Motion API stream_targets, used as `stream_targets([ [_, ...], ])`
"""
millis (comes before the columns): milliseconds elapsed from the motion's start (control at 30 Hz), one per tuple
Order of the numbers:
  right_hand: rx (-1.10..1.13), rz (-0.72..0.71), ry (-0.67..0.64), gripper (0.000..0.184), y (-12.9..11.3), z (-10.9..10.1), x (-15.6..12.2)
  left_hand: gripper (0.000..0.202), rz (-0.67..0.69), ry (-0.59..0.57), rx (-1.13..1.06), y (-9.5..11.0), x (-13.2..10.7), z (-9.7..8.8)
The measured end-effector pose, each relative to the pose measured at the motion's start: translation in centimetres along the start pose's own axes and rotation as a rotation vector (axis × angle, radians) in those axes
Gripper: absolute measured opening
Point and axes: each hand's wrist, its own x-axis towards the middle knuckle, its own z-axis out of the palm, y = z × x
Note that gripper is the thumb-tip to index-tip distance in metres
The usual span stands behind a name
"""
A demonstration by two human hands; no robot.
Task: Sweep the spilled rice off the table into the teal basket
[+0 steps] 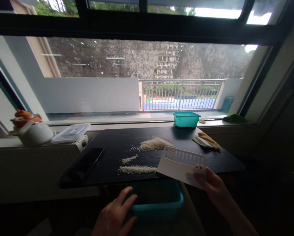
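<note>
My right hand [214,186] grips a white plastic scraper [181,164] with a slotted edge, held tilted over the near edge of the dark table [112,144]. White rice lies on the table in a larger heap [154,144] and two thin lines [137,169] just left of the scraper. My left hand [114,214] holds the left rim of a teal basket [159,200] below the table's front edge, thumb and fingers around it.
A black phone [86,164] lies at the table's left. A second teal basket [186,119] and a green cloth [234,118] sit on the windowsill. A yellow-and-white wrapper [207,140] lies at the right. A white pot [33,132] and clear box [70,133] stand left.
</note>
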Motion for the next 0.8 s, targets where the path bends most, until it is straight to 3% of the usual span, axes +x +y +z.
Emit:
stream_targets([
  [100,-0.010,0.012,0.006,0.047,0.3,-0.1,0.1,0.027,0.021,0.146,-0.013,-0.8,-0.2,-2.9],
  [200,-0.043,0.012,0.031,0.045,0.5,-0.2,0.1,0.026,-0.064,0.349,0.048,-3.6,0.8,-6.3],
  [267,-0.048,0.026,0.051,0.043,0.5,-0.2,0.2,0.031,-0.189,0.378,0.182,-6.3,2.0,-8.5],
  [367,-0.072,0.024,0.060,0.038,0.5,-0.2,0.2,0.036,-0.451,0.286,0.410,-10.0,4.1,-11.1],
  [467,-0.116,-0.015,0.070,0.036,0.3,-0.4,0.3,0.033,-0.492,0.243,0.451,-12.0,5.7,-11.8],
  [567,-0.173,-0.034,0.083,0.036,0.0,-0.4,0.3,0.028,-0.539,0.202,0.452,-12.5,6.4,-11.1],
  [667,-0.204,-0.034,0.082,0.036,-0.5,-0.3,0.2,0.029,-0.566,0.183,0.428,-12.6,6.4,-10.6],
  [800,-0.213,-0.035,0.078,0.037,-0.8,-0.4,0.1,0.034,-0.572,0.230,0.409,-13.0,5.7,-11.9],
])
